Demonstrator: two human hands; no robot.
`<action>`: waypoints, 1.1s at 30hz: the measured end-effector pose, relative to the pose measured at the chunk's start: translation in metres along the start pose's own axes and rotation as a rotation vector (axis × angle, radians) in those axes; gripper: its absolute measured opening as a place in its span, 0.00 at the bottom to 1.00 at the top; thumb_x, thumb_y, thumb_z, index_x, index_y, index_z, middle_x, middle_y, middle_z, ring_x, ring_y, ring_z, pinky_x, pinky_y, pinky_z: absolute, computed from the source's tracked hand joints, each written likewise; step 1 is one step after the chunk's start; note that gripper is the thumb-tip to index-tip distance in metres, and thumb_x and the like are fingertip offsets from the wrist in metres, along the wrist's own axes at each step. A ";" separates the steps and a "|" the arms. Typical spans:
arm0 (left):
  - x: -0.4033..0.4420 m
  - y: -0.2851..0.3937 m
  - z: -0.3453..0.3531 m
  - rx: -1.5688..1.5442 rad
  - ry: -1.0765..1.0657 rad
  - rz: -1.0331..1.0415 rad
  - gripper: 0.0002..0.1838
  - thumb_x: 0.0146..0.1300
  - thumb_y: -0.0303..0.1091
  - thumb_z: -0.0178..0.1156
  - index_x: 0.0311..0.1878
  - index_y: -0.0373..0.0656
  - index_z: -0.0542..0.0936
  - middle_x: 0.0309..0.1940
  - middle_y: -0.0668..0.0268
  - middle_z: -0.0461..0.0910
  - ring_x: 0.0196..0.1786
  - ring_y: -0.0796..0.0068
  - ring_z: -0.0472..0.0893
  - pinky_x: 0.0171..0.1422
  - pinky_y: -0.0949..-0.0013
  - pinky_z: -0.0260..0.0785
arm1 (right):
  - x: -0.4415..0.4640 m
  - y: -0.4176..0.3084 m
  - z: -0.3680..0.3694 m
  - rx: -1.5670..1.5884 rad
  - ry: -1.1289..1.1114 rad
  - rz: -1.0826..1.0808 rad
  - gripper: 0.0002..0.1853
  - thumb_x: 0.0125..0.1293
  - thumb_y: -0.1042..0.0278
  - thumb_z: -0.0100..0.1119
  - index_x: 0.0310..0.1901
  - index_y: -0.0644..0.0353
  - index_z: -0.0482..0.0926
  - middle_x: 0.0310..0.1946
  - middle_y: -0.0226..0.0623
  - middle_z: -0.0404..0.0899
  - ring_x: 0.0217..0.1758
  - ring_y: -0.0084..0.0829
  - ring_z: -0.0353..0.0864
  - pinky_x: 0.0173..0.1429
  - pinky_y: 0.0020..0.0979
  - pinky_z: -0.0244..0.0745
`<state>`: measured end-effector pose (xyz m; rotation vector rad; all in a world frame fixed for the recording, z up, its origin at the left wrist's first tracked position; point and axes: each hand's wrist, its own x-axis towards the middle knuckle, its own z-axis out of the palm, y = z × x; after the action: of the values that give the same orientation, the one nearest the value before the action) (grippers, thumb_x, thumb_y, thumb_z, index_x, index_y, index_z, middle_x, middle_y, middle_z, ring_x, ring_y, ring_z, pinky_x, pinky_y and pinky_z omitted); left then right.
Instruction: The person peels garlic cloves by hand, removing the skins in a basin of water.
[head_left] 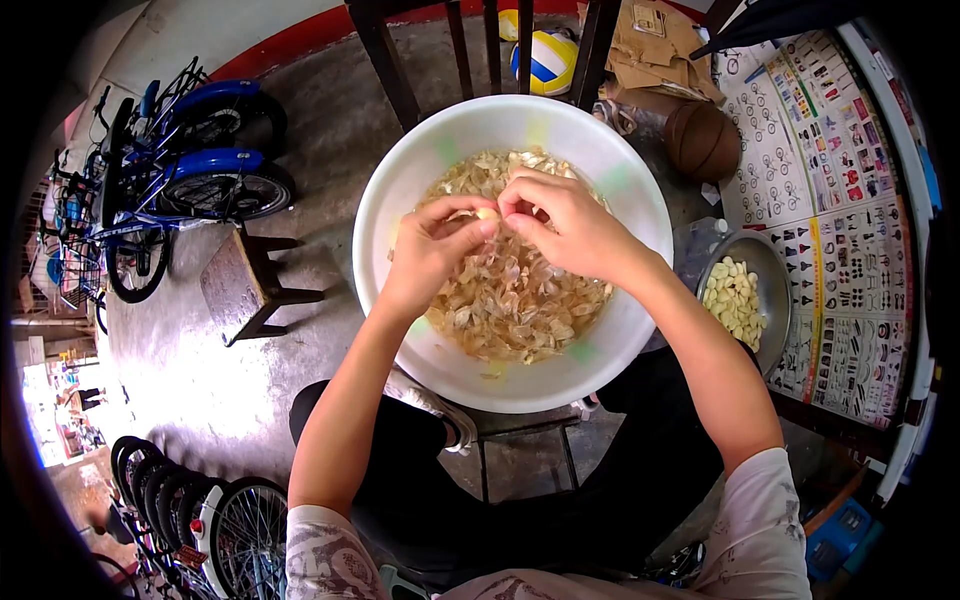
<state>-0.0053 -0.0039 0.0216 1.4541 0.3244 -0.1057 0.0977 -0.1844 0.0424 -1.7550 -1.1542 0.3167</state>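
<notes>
Garlic clove (487,213) — pale, rounded; papery skins (525,310)

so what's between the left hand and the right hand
A pale clove, pinched by the left hand close to the right hand, as the head view shows.

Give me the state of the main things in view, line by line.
Left hand, pinching a pale clove
Right hand, curled, close to the clove
White basin, holding loose papery skins
Metal bowl, partly filled with peeled cloves
Blue bicycles, parked upright
Wooden stool, standing on its legs
</notes>
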 end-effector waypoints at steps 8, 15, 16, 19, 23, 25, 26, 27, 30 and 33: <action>0.007 -0.017 0.002 -0.199 0.035 0.042 0.12 0.72 0.26 0.58 0.56 0.36 0.78 0.51 0.63 0.80 0.52 0.77 0.81 0.56 0.73 0.79 | -0.008 0.008 0.001 -0.318 -0.172 0.196 0.05 0.63 0.73 0.59 0.39 0.63 0.77 0.33 0.42 0.79 0.43 0.46 0.81 0.48 0.43 0.75; 0.004 -0.015 0.008 -0.186 0.024 0.024 0.13 0.72 0.27 0.59 0.56 0.33 0.78 0.50 0.61 0.80 0.51 0.75 0.82 0.57 0.72 0.79 | -0.004 0.004 0.011 0.005 0.077 0.100 0.15 0.57 0.75 0.67 0.48 0.58 0.84 0.38 0.39 0.81 0.43 0.41 0.83 0.49 0.38 0.77; 0.005 -0.014 0.008 -0.186 0.022 0.025 0.13 0.72 0.27 0.59 0.56 0.33 0.78 0.50 0.61 0.80 0.51 0.75 0.82 0.57 0.72 0.79 | -0.003 0.008 0.011 -0.032 0.100 0.043 0.14 0.56 0.75 0.68 0.45 0.60 0.85 0.37 0.38 0.82 0.40 0.40 0.83 0.46 0.37 0.78; 0.004 -0.010 0.008 -0.182 0.014 0.018 0.14 0.71 0.27 0.60 0.56 0.33 0.78 0.49 0.62 0.81 0.51 0.75 0.82 0.57 0.73 0.79 | -0.003 0.016 0.010 -0.062 0.141 -0.023 0.10 0.55 0.74 0.70 0.40 0.61 0.86 0.34 0.38 0.83 0.34 0.39 0.83 0.41 0.36 0.77; 0.004 -0.007 0.004 -0.052 0.001 -0.022 0.12 0.68 0.27 0.63 0.52 0.33 0.79 0.46 0.62 0.83 0.50 0.76 0.82 0.56 0.72 0.78 | -0.003 0.016 0.008 -0.058 0.156 -0.028 0.06 0.57 0.73 0.69 0.37 0.62 0.86 0.29 0.37 0.83 0.27 0.41 0.82 0.37 0.35 0.77; 0.005 -0.006 0.000 0.002 -0.016 -0.004 0.12 0.67 0.27 0.64 0.51 0.32 0.79 0.46 0.62 0.83 0.50 0.76 0.82 0.56 0.71 0.77 | -0.004 0.017 0.004 -0.075 0.110 -0.040 0.06 0.58 0.72 0.68 0.36 0.62 0.85 0.30 0.38 0.83 0.29 0.41 0.82 0.37 0.35 0.77; 0.005 -0.005 -0.001 0.118 -0.042 0.041 0.12 0.67 0.27 0.65 0.50 0.33 0.79 0.45 0.62 0.83 0.49 0.77 0.82 0.55 0.71 0.76 | -0.004 0.018 0.003 -0.094 0.063 -0.052 0.05 0.59 0.71 0.67 0.35 0.63 0.84 0.31 0.38 0.82 0.30 0.41 0.82 0.37 0.36 0.77; 0.005 -0.005 -0.002 0.234 -0.068 0.085 0.12 0.66 0.27 0.66 0.50 0.33 0.79 0.45 0.63 0.83 0.49 0.77 0.81 0.53 0.72 0.75 | -0.005 0.017 0.004 -0.093 0.060 -0.051 0.05 0.59 0.71 0.67 0.35 0.63 0.84 0.31 0.38 0.82 0.30 0.41 0.82 0.37 0.36 0.77; 0.005 -0.009 -0.006 0.359 -0.078 0.159 0.14 0.64 0.26 0.67 0.51 0.35 0.80 0.44 0.65 0.82 0.48 0.79 0.81 0.52 0.73 0.74 | -0.008 0.014 0.009 -0.204 0.004 -0.141 0.05 0.62 0.70 0.64 0.35 0.63 0.81 0.33 0.38 0.80 0.32 0.41 0.82 0.37 0.38 0.76; 0.002 -0.002 -0.008 0.445 -0.102 0.161 0.15 0.65 0.27 0.66 0.53 0.37 0.80 0.44 0.67 0.81 0.47 0.79 0.80 0.50 0.74 0.73 | -0.009 0.012 0.014 -0.304 -0.050 -0.114 0.05 0.61 0.76 0.65 0.35 0.64 0.77 0.35 0.38 0.78 0.35 0.42 0.81 0.38 0.36 0.76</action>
<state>-0.0047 0.0038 0.0187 1.9020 0.1000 -0.1265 0.0908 -0.1849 0.0228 -1.9407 -1.3897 0.1203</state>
